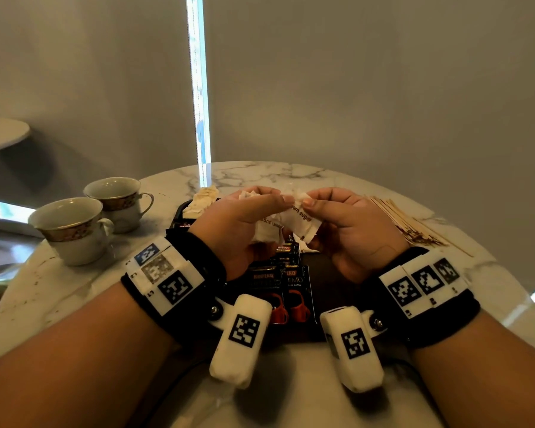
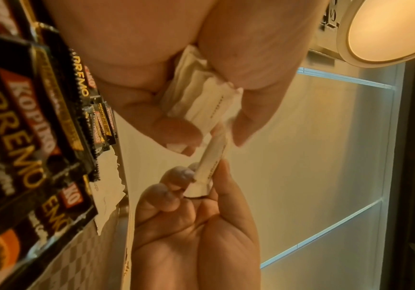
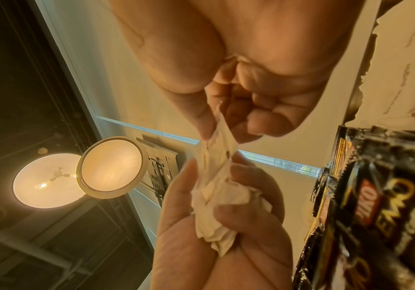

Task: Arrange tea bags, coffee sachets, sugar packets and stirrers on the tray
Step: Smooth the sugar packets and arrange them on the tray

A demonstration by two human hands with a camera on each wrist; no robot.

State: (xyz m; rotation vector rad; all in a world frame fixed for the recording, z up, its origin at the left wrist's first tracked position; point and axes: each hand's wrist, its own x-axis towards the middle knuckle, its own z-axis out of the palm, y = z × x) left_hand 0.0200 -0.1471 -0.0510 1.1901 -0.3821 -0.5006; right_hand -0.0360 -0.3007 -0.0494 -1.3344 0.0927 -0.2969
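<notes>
Both hands are raised over the dark tray (image 1: 334, 267). My left hand (image 1: 271, 197) grips a crumpled bunch of white sugar packets (image 1: 267, 231); the bunch shows in the left wrist view (image 2: 199, 98) and the right wrist view (image 3: 221, 206). My right hand (image 1: 309, 201) pinches the end of one packet printed "brown sugar" (image 1: 303, 220), which still touches the bunch (image 2: 211, 166). Black coffee sachets (image 1: 278, 282) lie in overlapping rows on the tray below. Pale tea bags (image 1: 203, 199) sit at the tray's far left end. Wooden stirrers (image 1: 405, 220) lie on the table to the right.
Two gold-banded teacups (image 1: 71, 227) (image 1: 118, 199) stand at the left of the round marble table (image 1: 291, 174). Another white sugar packet (image 2: 107, 186) lies on the tray beside the sachets. The table's near edge is under my forearms.
</notes>
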